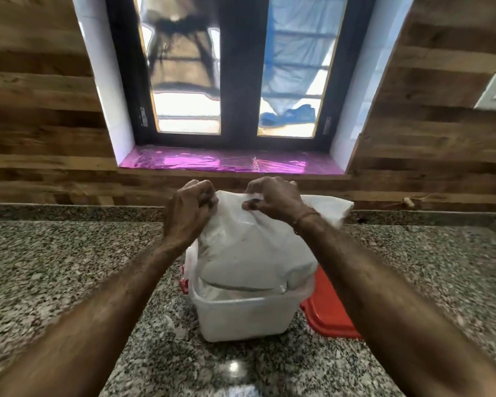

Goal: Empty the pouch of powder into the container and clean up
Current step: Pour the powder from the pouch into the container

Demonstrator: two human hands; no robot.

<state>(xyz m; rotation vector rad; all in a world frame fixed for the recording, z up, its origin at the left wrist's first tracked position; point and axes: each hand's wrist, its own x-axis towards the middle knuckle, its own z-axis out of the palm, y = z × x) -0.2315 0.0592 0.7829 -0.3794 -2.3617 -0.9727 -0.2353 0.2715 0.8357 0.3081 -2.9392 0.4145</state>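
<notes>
The left hand (191, 207) and right hand (272, 200) each pinch tight the top of the pouch (252, 247). Below the hands, it sits in the container (241, 313). If a pinch slips, powder may spill on the counter (69, 267).

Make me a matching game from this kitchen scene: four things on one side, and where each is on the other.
Things:
1. pouch
2. container
3. red lid
4. pink sheet

Places:
A. on the window sill
B. flat on the counter, right of the container
C. held at its top by both hands, over the container
D. on the counter, open, under the pouch

Pairs: 1-C, 2-D, 3-B, 4-A
</notes>
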